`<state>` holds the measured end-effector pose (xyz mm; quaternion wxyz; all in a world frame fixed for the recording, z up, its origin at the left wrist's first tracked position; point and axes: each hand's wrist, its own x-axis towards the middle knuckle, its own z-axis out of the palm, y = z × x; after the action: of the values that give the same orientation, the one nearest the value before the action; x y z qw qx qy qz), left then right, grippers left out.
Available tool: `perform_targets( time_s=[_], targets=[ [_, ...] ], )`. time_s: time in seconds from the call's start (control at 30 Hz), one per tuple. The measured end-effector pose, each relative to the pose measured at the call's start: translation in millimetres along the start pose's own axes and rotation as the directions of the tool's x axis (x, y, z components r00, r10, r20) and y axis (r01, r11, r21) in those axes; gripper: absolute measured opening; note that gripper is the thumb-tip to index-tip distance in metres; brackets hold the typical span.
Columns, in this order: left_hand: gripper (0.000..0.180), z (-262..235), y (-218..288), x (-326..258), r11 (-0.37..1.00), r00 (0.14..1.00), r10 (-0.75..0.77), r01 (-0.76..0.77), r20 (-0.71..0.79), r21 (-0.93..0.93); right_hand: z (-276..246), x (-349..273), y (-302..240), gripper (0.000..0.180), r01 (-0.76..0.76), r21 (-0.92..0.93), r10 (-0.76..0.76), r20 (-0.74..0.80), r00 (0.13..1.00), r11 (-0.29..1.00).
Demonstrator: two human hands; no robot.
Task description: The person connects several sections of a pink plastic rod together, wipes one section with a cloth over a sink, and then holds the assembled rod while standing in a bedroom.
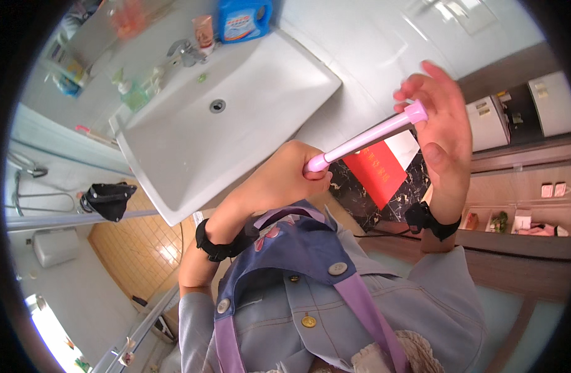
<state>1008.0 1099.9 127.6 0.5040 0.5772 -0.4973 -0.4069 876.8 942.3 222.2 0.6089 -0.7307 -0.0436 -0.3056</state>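
A slim rod [367, 138], pale pink to white with darker pink flared ends, slants across the front of the washbasin's right side. My left hand [292, 169] is closed round its lower left end, the fist hiding part of that end. My right hand [446, 118] is open, with its fingers spread and slightly bent. The rod's upper right end cap lies against or just in front of that palm; whether it touches, I cannot tell. Both wrists wear black bands.
The white washbasin [260, 93] has a faucet [187, 53], a tube [203, 33] and a blue jug [243, 22] at its back. A red paper item [379, 174] lies on a dark marbled surface. Shelves [515, 199] with small things stand at right. A black bag [108, 200] hangs at left.
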Motion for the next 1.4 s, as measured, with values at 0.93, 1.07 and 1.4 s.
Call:
perform_targets(
  time_s=[0.93,1.07,1.4],
  targets=[
    [0.036,365.5,32.5,313.2,0.974,0.896,0.211,-0.226,0.391,-0.009,-390.3,-201.2,-66.9,0.044,-0.208,-0.381,-0.022,-0.518,0.855,0.901],
    [0.034,415.0,27.7,379.9,0.983,0.882,0.182,-0.169,0.434,-0.069,-456.7,-207.5,-65.9,0.042,-0.248,-0.384,-0.058,-0.634,0.771,0.890],
    [0.040,530.5,42.4,574.8,0.936,0.773,0.314,-0.155,0.552,-0.315,-638.2,-195.6,-64.0,0.031,-0.186,-0.357,-0.131,-0.700,0.702,0.916]
  ],
)
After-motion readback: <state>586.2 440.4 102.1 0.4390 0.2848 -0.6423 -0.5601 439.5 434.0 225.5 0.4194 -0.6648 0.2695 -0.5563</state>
